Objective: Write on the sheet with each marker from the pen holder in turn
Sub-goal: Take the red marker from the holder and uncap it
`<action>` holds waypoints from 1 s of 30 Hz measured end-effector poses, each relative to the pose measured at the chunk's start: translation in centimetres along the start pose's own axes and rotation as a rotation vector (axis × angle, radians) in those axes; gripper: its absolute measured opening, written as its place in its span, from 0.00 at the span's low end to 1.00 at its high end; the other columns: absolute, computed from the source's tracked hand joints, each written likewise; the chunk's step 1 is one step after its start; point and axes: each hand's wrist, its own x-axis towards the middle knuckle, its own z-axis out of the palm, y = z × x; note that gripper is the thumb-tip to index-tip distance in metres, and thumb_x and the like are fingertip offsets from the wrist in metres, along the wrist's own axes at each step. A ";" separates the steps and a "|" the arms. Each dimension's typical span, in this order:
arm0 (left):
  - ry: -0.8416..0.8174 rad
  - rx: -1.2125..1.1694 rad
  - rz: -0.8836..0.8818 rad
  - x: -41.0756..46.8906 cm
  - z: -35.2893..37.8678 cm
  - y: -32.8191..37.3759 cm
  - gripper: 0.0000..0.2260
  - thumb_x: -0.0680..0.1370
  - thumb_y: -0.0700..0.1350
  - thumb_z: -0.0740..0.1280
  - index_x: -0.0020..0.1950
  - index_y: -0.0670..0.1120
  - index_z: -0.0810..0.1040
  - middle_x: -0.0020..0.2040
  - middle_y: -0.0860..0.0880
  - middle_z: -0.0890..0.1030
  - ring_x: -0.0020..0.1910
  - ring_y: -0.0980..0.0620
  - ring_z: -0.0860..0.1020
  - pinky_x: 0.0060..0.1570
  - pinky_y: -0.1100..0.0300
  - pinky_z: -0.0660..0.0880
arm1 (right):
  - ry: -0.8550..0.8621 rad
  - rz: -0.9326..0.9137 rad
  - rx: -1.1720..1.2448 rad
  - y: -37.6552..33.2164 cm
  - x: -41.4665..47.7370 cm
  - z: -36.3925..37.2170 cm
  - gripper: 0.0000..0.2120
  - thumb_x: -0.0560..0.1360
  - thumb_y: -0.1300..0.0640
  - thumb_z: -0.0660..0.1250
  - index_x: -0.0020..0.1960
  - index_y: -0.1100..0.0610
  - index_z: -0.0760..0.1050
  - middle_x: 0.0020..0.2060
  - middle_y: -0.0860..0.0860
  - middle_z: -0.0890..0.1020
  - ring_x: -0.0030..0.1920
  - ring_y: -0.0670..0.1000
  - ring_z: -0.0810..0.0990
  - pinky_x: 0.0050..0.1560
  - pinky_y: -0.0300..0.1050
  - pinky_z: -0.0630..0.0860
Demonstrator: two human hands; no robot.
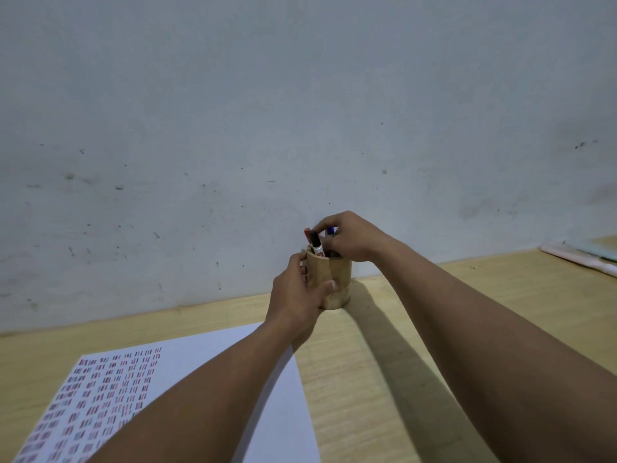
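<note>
The pen holder, a round wooden cup, is stood on the bench close against the wall. It is steadied by the left hand, whose fingers and thumb are wrapped around its left side. Just above its rim, the right hand is closed in a pinch among the marker tops; which marker is gripped cannot be told, since the fingertips are hidden behind the caps.

Inside the holder three markers can be made out: a black-capped marker with a white barrel, leaning toward the left hand; a red cap just behind it; and a blue cap under the right hand's fingers.

The step in hand is judged to be a marker being exchanged at the holder, either drawn out or dropped back. A straight upward pull is called for next, with the holder kept pinned so it is not tipped.

The sheet is laid near the left forearm, below the holder. Rows of short red and bluish strokes are carried on its left part; its right part is blank.
</note>
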 end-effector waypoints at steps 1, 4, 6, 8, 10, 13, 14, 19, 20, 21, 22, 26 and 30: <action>-0.002 -0.006 -0.003 0.0 0.0 0.0 0.28 0.71 0.45 0.78 0.68 0.50 0.72 0.55 0.53 0.82 0.54 0.55 0.82 0.52 0.55 0.82 | -0.012 -0.007 -0.004 -0.1 0.0 -0.1 0.14 0.78 0.64 0.65 0.52 0.48 0.84 0.46 0.58 0.83 0.41 0.52 0.77 0.43 0.44 0.74; -0.007 -0.022 -0.017 0.0 -0.2 0.1 0.27 0.70 0.45 0.79 0.67 0.49 0.72 0.53 0.55 0.81 0.52 0.57 0.81 0.51 0.55 0.82 | -0.029 -0.013 0.014 -0.1 0.2 -0.3 0.15 0.77 0.65 0.66 0.44 0.47 0.84 0.44 0.57 0.85 0.39 0.51 0.77 0.45 0.44 0.75; -0.010 -0.019 -0.016 0.0 -0.3 0.1 0.28 0.70 0.45 0.79 0.67 0.49 0.73 0.55 0.54 0.81 0.54 0.55 0.81 0.52 0.54 0.82 | -0.022 -0.008 0.042 0.0 0.2 -0.2 0.12 0.77 0.64 0.66 0.45 0.51 0.84 0.37 0.52 0.82 0.35 0.48 0.77 0.41 0.41 0.74; -0.008 -0.011 -0.012 0.0 -0.4 0.2 0.28 0.70 0.45 0.79 0.67 0.49 0.72 0.56 0.53 0.81 0.55 0.55 0.81 0.52 0.56 0.82 | 0.006 -0.008 0.073 0.1 0.1 -0.1 0.07 0.79 0.62 0.67 0.47 0.55 0.83 0.34 0.50 0.80 0.33 0.46 0.76 0.37 0.40 0.72; -0.002 -0.003 -0.006 0.0 -0.3 0.3 0.27 0.71 0.45 0.79 0.67 0.50 0.72 0.55 0.55 0.80 0.53 0.55 0.80 0.51 0.58 0.81 | 0.057 -0.014 0.108 0.3 0.0 0.1 0.04 0.79 0.59 0.68 0.48 0.57 0.82 0.35 0.50 0.80 0.35 0.48 0.77 0.38 0.41 0.72; 0.008 0.013 -0.007 0.0 -0.3 0.3 0.28 0.71 0.45 0.79 0.67 0.51 0.72 0.54 0.56 0.79 0.53 0.55 0.80 0.52 0.57 0.81 | 0.179 -0.023 0.163 0.6 -0.3 0.1 0.04 0.79 0.56 0.69 0.47 0.56 0.80 0.39 0.51 0.81 0.38 0.50 0.78 0.41 0.45 0.73; 0.011 0.015 -0.015 -0.1 -0.2 0.3 0.28 0.71 0.46 0.79 0.67 0.51 0.72 0.54 0.55 0.80 0.53 0.55 0.80 0.53 0.57 0.81 | 0.221 -0.030 0.173 0.6 -0.5 0.0 0.04 0.78 0.56 0.68 0.48 0.55 0.80 0.41 0.51 0.81 0.40 0.51 0.78 0.42 0.46 0.73; 0.024 0.066 -0.055 -0.8 0.0 0.9 0.29 0.73 0.44 0.77 0.71 0.49 0.71 0.61 0.51 0.81 0.50 0.58 0.79 0.40 0.75 0.72 | 0.360 -0.063 0.229 -0.9 -1.9 -1.1 0.06 0.79 0.54 0.68 0.53 0.56 0.79 0.49 0.48 0.82 0.49 0.47 0.80 0.42 0.35 0.72; 0.025 0.055 -0.075 -1.0 0.0 1.2 0.30 0.73 0.43 0.77 0.73 0.48 0.69 0.61 0.51 0.80 0.49 0.58 0.78 0.36 0.76 0.72 | 0.371 -0.069 0.228 -1.3 -2.2 -1.4 0.06 0.79 0.53 0.67 0.53 0.55 0.78 0.50 0.48 0.82 0.47 0.47 0.80 0.39 0.36 0.72; 0.024 0.048 -0.092 -1.2 -0.1 1.7 0.32 0.74 0.42 0.76 0.74 0.46 0.67 0.61 0.50 0.78 0.49 0.57 0.78 0.34 0.76 0.72 | 0.375 -0.073 0.233 -1.6 -2.5 -1.7 0.07 0.79 0.53 0.66 0.53 0.55 0.77 0.50 0.48 0.82 0.43 0.47 0.80 0.36 0.37 0.73; 0.029 0.062 -0.101 -1.3 -0.3 2.1 0.33 0.74 0.44 0.76 0.76 0.46 0.65 0.63 0.49 0.77 0.53 0.53 0.78 0.38 0.75 0.72 | 0.373 -0.073 0.237 -2.1 -3.0 -2.0 0.07 0.79 0.52 0.66 0.53 0.55 0.75 0.49 0.49 0.82 0.38 0.48 0.80 0.34 0.41 0.75; 0.090 0.177 -0.069 -1.8 -2.2 3.6 0.33 0.74 0.50 0.75 0.76 0.49 0.65 0.68 0.45 0.76 0.65 0.46 0.75 0.60 0.56 0.72 | 0.334 -0.100 0.259 -4.2 -4.7 -2.7 0.09 0.81 0.54 0.64 0.57 0.57 0.70 0.46 0.53 0.81 0.32 0.51 0.83 0.32 0.49 0.82; 0.226 0.118 -0.004 -2.9 -5.2 6.0 0.20 0.80 0.45 0.67 0.72 0.49 0.71 0.62 0.47 0.80 0.59 0.49 0.78 0.55 0.59 0.72 | 0.317 -0.135 0.242 -6.7 -6.3 -2.4 0.08 0.81 0.54 0.63 0.57 0.56 0.70 0.43 0.56 0.82 0.36 0.54 0.86 0.30 0.42 0.80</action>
